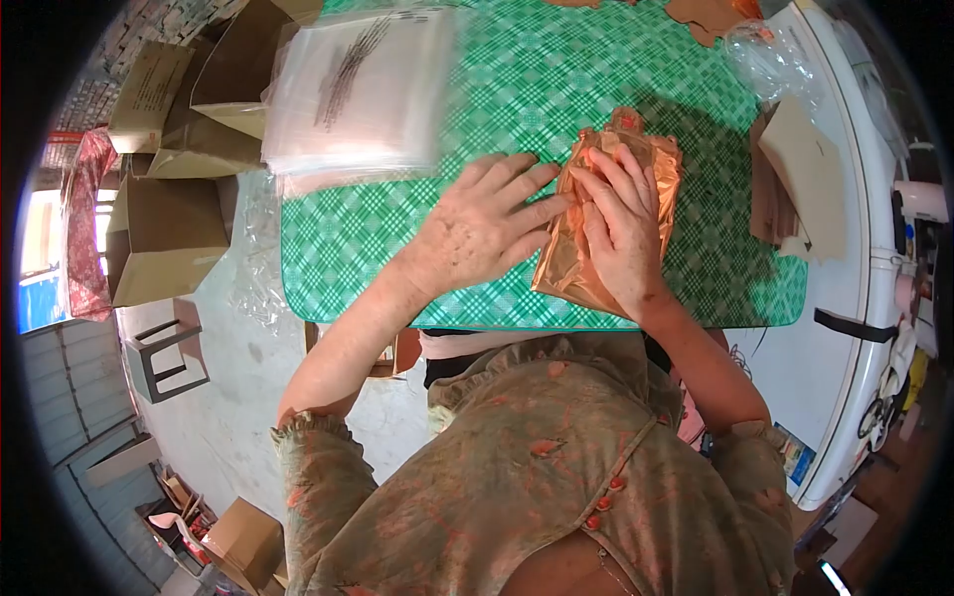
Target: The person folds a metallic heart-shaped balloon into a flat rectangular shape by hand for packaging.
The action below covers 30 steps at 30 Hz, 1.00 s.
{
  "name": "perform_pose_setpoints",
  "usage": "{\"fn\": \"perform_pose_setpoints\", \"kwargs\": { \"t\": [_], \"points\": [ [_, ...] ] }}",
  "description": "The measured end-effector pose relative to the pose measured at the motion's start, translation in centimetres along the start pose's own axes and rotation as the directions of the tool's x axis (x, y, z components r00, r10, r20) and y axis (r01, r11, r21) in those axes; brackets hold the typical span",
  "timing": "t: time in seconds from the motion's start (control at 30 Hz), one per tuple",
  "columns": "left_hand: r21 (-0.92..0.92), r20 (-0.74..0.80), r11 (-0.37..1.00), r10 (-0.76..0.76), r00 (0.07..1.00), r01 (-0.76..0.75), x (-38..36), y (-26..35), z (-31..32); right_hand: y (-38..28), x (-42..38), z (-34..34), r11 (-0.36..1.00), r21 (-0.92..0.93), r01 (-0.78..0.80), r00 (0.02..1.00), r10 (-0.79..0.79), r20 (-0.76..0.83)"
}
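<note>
A flat piece of shiny copper-coloured foil (568,260), folded and crinkled, lies near the front edge of the table; it looks like a deflated foil balloon. My right hand (628,233) rests on top of it, fingers stretched out and covering its middle. To the left, my left hand (487,223) is held palm down over the green checked tablecloth (363,263). Its fingers are spread, and the fingertips reach the foil's left edge. Neither hand grips anything. Part of the foil is hidden beneath my right hand.
A stack of clear plastic bags (363,109) lies at the table's back left. Cardboard boxes (174,214) stand beyond the left edge. More copper foil (701,18) and crumpled clear plastic (770,60) are at the back right. Cardboard pieces (805,164) lie on the right.
</note>
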<state>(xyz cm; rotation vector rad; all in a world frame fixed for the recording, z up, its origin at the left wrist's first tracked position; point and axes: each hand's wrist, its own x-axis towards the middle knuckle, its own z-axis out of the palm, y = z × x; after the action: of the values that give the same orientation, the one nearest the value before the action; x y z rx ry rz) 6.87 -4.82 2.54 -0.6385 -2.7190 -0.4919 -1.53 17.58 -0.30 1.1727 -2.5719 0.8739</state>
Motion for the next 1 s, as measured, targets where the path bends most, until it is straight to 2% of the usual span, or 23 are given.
{"fn": "perform_pose_setpoints", "kwargs": {
  "t": [0.23, 0.43, 0.53, 0.83, 1.0],
  "points": [
    [0.011, 0.018, 1.000, 0.005, 1.000, -0.005, -0.1, 0.3, 0.2, -0.1, -0.1, 0.0, 1.000, -0.004, -0.024, 0.999, 0.024, 0.023],
    [-0.167, -0.109, 0.985, 0.019, 0.994, -0.038, 1.4, 2.0, 1.1, 0.1, -0.1, -0.1, 1.000, 0.003, -0.030, 0.999, 0.030, 0.034],
    [-0.222, -0.066, 0.975, -0.020, 0.998, 0.004, 1.0, 3.6, 2.3, 0.2, -0.1, -0.3, 0.998, 0.029, -0.050, 0.998, 0.049, 0.032],
    [-0.087, 0.060, 0.994, -0.059, 0.996, 0.064, 0.5, 4.7, 2.8, 0.5, -0.2, 0.1, 0.973, 0.209, -0.098, 0.992, 0.112, -0.059],
    [-0.066, -0.053, 0.995, -0.081, 0.995, 0.077, 2.7, 5.8, 3.7, 0.5, -0.4, -0.1, 0.920, 0.369, -0.132, 0.976, 0.186, -0.115]
  ]
}}
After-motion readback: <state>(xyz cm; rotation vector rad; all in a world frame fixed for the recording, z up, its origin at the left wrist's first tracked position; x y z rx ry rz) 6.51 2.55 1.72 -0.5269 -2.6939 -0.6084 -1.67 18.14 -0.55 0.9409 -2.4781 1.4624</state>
